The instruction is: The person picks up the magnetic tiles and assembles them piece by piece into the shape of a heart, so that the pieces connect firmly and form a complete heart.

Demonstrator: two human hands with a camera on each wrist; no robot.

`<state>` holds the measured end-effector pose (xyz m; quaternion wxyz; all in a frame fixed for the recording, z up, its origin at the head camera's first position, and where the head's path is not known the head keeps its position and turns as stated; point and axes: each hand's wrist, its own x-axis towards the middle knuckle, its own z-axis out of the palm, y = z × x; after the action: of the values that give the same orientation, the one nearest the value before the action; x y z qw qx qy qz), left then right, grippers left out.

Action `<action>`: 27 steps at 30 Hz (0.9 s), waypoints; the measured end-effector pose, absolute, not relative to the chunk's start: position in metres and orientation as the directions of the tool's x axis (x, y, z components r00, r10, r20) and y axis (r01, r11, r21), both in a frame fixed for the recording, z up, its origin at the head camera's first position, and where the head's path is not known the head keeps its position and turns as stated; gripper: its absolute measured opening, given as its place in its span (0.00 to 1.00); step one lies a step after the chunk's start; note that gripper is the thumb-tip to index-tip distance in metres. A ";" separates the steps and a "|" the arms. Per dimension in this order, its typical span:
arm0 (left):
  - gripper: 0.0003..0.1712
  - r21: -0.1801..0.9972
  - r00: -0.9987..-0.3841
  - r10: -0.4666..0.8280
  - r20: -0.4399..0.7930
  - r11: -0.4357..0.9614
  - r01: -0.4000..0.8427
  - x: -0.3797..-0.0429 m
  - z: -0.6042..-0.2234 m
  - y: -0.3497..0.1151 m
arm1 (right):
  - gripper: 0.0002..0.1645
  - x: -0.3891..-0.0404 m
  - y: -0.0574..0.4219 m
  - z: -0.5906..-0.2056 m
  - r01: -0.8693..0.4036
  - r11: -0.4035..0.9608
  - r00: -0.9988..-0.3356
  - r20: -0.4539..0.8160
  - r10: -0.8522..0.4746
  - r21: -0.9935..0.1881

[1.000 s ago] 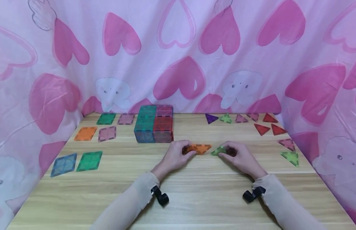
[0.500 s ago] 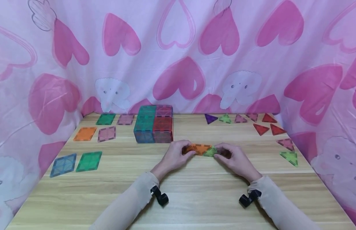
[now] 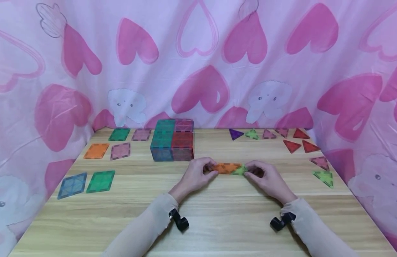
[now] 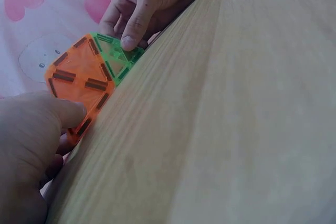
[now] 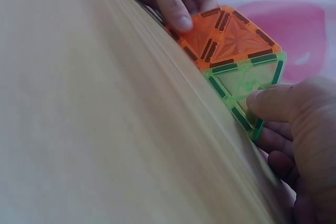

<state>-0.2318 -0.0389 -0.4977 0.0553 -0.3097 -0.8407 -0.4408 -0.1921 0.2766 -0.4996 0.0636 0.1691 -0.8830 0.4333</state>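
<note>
In the head view my left hand pinches the left end of a strip of two joined orange triangular magnetic tiles. A light green triangular magnetic tile sits edge to edge against the strip's right side. My right hand pinches that green tile between thumb and fingers. From the left wrist, the orange tiles stand on edge on the table, with the thumb over the nearer one. The right wrist view has the green tile touching the orange pair along one full edge.
Behind my left hand stands a block of green, red and blue square tiles. Several flat square tiles, one of them orange, lie at the left. Along the right lie several triangles, including a red one. A pink curtain surrounds the wooden table.
My right hand has brought the green triangle left until its edge met the orange tiles. Since then the joined strip and my right hand have shifted slightly right.
</note>
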 end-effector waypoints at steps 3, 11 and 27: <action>0.07 0.719 -0.799 0.473 0.371 0.398 0.569 -0.232 -0.498 -0.038 | 0.11 -0.190 0.287 -0.500 -0.344 0.596 -0.939 0.264 -0.220 -0.726; 0.06 0.713 -0.789 0.473 0.392 0.385 0.586 -0.234 -0.499 -0.039 | 0.12 -0.185 0.314 -0.500 -0.330 0.665 -0.930 0.353 -0.107 -0.670; 0.07 0.688 -0.763 0.498 0.413 0.378 0.620 -0.236 -0.500 -0.038 | 0.12 -0.231 0.254 -0.501 -0.333 0.630 -0.918 0.393 -0.048 -0.702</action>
<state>-0.2361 -0.0376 -0.4995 0.0686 -0.3377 -0.8272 -0.4439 -0.2309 0.2539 -0.5013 0.1713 0.1075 -0.8863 0.4166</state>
